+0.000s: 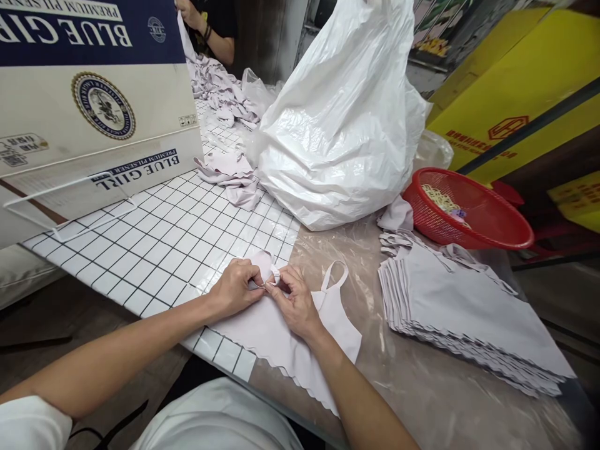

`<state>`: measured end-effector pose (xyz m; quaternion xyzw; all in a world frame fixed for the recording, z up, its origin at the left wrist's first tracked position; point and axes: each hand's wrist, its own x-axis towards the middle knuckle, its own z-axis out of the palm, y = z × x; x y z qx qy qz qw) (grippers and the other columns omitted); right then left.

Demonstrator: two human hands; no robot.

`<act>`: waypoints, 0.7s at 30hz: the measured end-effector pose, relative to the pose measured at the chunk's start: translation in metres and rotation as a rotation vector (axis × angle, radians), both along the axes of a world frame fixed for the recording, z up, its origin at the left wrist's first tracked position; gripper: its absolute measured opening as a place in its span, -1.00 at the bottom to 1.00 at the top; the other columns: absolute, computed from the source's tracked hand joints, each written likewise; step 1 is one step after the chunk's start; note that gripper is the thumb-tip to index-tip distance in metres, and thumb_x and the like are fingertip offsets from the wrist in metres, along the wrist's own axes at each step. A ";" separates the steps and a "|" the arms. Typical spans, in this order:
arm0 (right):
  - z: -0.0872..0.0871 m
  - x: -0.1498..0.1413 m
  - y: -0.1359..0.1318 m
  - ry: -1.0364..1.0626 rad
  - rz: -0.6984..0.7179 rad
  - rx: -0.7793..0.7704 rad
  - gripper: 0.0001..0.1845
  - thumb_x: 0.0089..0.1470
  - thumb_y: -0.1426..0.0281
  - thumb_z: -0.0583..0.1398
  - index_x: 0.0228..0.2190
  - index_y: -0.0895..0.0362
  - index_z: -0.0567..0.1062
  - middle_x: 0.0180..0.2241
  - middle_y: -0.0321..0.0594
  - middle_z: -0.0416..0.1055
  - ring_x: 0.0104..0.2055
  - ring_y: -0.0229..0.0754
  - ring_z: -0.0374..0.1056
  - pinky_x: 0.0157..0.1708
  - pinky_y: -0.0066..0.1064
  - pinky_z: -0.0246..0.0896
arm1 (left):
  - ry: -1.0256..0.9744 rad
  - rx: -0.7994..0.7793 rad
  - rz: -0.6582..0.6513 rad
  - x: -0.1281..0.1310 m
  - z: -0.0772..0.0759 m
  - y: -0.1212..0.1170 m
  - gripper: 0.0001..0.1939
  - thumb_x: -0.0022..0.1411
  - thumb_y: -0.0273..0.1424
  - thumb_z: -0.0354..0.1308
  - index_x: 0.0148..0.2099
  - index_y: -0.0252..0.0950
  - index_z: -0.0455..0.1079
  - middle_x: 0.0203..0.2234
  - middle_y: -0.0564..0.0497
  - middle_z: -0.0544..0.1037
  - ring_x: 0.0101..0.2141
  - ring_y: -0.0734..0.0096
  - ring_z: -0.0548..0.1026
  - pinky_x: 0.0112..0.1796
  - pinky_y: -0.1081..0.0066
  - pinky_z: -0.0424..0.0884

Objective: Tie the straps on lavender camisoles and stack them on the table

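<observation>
A pale lilac strappy top [281,340] with a scalloped hem lies spread on the table in front of me. My left hand [239,286] pinches one of its shoulder straps [263,261] near the join with the body. Close beside it, my right hand [295,300] grips the same strap between thumb and fingers, by a small pale slider [276,275]. The fingertips of both hands almost touch. The other strap stands up as a loop [335,274] to the right, held by neither hand.
To the right lies a stack of similar folded tops [469,312]. Behind it stands a red mesh basket [473,212] with small pale pieces inside. A large white plastic bag [342,125], a carton [140,106] and loose fabric [234,175] occupy the back; another person's arm [215,40] shows there.
</observation>
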<state>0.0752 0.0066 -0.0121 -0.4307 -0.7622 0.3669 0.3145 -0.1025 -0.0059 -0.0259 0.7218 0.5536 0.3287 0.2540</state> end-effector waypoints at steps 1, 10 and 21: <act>0.001 0.001 0.000 -0.007 0.002 -0.001 -0.88 0.19 0.37 0.16 -0.40 0.08 0.45 -0.38 -0.21 0.34 -0.20 -0.08 0.20 -0.19 -0.25 0.15 | -0.004 0.000 -0.002 0.000 0.000 0.000 -0.84 0.04 -0.46 0.28 -0.51 -0.27 0.36 -0.57 0.09 0.45 -0.46 0.42 0.42 -0.18 0.28 0.39; 0.007 0.006 0.002 -0.063 0.052 0.022 -0.88 0.20 0.39 0.14 -0.41 0.08 0.39 -0.39 -0.22 0.29 -0.22 -0.09 0.19 -0.19 -0.25 0.15 | -0.027 -0.023 -0.010 -0.001 0.003 -0.001 -0.81 0.07 -0.41 0.33 -0.49 -0.28 0.38 -0.55 0.07 0.48 -0.45 0.40 0.45 -0.17 0.28 0.39; 0.012 0.014 0.005 -0.264 0.160 0.210 -0.81 0.21 0.50 0.07 -0.42 0.08 0.38 -0.34 -0.16 0.33 -0.20 -0.04 0.14 -0.18 -0.20 0.11 | -0.045 -0.028 -0.065 -0.002 0.005 -0.001 -0.81 0.13 -0.40 0.31 -0.47 -0.27 0.39 -0.53 0.06 0.49 -0.43 0.39 0.44 -0.12 0.25 0.36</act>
